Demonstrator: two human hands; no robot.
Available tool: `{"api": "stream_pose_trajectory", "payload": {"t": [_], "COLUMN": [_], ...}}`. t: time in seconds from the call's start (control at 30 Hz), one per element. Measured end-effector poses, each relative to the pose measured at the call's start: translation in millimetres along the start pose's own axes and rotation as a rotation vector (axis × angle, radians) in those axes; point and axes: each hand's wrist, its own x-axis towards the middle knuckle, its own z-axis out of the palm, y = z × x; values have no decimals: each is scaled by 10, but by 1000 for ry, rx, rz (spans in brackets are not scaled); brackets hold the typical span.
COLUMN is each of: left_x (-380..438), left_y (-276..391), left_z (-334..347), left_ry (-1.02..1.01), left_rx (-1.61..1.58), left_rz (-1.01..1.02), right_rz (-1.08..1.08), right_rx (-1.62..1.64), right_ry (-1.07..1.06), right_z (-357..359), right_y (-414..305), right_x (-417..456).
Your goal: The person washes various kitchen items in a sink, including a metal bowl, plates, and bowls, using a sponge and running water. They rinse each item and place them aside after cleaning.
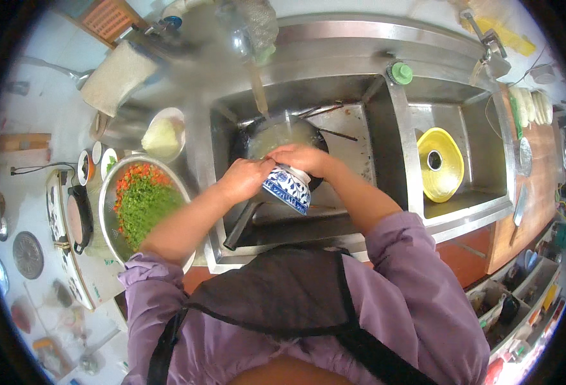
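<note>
Both hands meet over the larger basin of a stainless steel sink (379,202). My left hand (247,179) grips the left rim of a blue-and-white patterned bowl (288,188), which is tipped on its side. My right hand (299,159) lies over the bowl's upper side, by its foot; the fingertips of both hands come together and the bowl's inside is hidden. Beneath them is a dark wok (319,139) holding cloudy water, its handle (242,226) pointing towards me. Water runs into the wok from above. Several dark chopsticks (338,134) lie beside it in the basin.
On the left stands a metal colander (107,226) of chopped green and orange vegetables, near a bowl with a pale vegetable (160,137). The right basin holds a yellow plastic basin (444,178). A green-capped bottle (401,73) stands on the divider. A cleaver (525,156) and knife (520,207) lie far right.
</note>
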Motion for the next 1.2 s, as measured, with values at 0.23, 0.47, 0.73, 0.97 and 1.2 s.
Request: {"api": "stream_pose_trajectory", "payload": {"t": [0.23, 0.47, 0.73, 0.97, 1.2], "left_x": [-87, -123, -381, -461, -136], "left_y": [-230, -214, 2, 219, 76], "left_z": [295, 528, 511, 220, -67], "left_ry": [191, 54, -31, 238, 330], "left_rx": [-181, -328, -1353, -267, 4], "left_rz": [-295, -466, -866, -567, -485], "right_rz": [64, 126, 197, 243, 206], "right_rx": [451, 33, 318, 293, 369], "right_ry": [48, 366, 668, 694, 709], "right_z": [-220, -261, -311, 155, 582], "right_y": [508, 710, 1193, 1174, 1168], "right_x": [12, -66, -585, -916, -968]}}
